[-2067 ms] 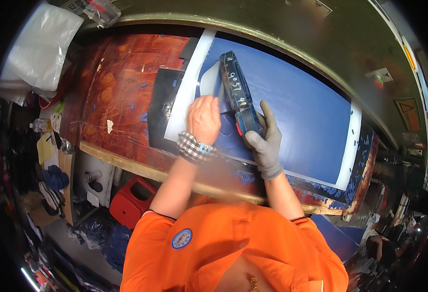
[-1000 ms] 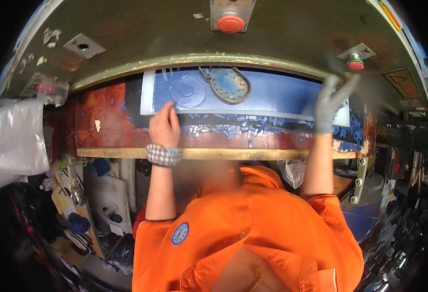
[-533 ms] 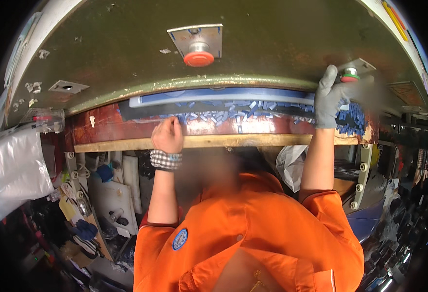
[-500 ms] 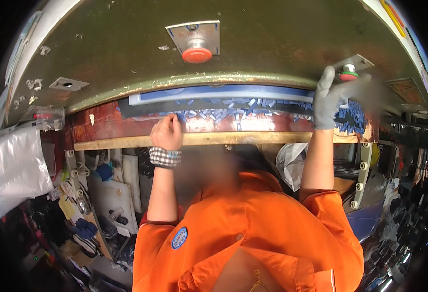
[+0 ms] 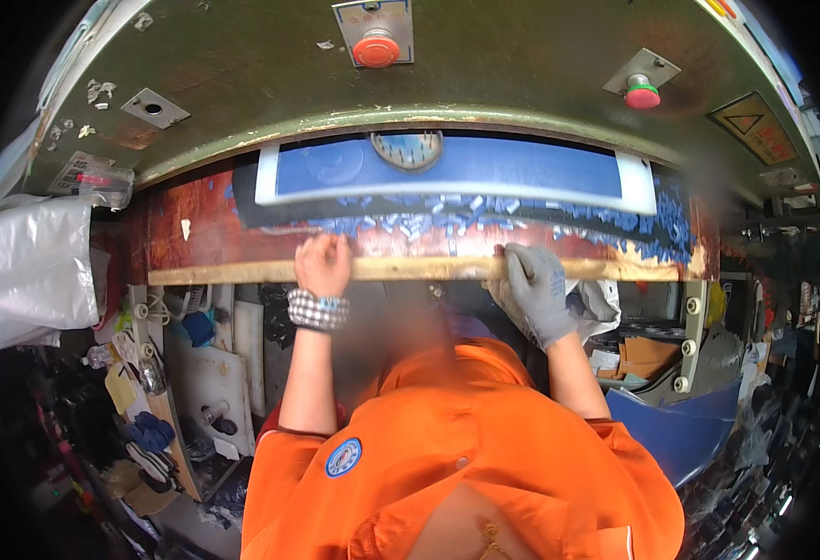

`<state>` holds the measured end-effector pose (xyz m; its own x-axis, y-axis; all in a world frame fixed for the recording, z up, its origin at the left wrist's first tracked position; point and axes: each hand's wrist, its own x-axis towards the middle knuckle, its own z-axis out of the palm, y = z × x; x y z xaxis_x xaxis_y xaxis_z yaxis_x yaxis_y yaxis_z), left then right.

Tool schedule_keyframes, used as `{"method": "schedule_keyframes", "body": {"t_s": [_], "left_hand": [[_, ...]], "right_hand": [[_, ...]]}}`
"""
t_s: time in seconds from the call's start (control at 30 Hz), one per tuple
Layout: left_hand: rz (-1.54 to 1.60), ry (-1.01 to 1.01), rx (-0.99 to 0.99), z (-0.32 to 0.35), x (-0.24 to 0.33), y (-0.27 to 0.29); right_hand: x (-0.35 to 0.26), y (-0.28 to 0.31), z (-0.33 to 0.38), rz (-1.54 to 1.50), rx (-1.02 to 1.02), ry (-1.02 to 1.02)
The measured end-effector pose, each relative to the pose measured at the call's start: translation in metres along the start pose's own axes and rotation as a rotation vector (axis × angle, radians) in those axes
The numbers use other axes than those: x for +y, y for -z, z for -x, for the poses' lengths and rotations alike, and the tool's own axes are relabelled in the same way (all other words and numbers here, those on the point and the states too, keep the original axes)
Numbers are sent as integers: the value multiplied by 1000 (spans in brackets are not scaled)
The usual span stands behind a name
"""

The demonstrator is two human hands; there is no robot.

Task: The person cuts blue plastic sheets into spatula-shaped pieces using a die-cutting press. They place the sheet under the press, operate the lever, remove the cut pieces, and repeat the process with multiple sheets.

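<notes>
My bare left hand, with a checked band at its wrist, lies over the wooden front strip of the worktable. Its fingers are curled, and whatever may be in them is hidden. Further right, my right hand wears a grey glove and is closed round the same strip. Beyond both hands lie many small blue offcuts on the dark red tabletop. A blue panel with white borders sits behind the offcuts, partly under the green machine. On it rests a round-edged part with spikes.
The green machine body overhangs the table's far side. It carries a red push button and a red button with a green ring. A clear plastic bag hangs at left; a blue bin stands lower right.
My right hand has come down from near the right-hand button to the wooden strip. The blue panel now shows much more of itself, with the spiked part on it. My left hand has hardly moved.
</notes>
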<state>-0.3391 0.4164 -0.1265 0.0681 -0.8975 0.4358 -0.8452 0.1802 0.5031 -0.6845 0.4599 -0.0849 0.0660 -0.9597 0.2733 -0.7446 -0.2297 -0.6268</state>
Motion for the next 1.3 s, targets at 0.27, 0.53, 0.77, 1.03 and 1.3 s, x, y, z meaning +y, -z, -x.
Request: {"method": "schedule_keyframes", "body": {"t_s": [0.27,0.53,0.77,1.03,1.3], "left_hand": [[78,2,78,35,23,42],[-122,77,-147,53,46,78],[269,160,-189,23,79,57],[-102,85,-90,28,78,20],[191,93,-196,39,53,40]], "right_hand": [[-70,-58,-50,77,68,262],[-98,-68,14,-355,20,97],[-82,-41,29,-989,-50,-330],[-83,-30,26,-1483,57,-433],[-57,11,42,-85,62,91]]}}
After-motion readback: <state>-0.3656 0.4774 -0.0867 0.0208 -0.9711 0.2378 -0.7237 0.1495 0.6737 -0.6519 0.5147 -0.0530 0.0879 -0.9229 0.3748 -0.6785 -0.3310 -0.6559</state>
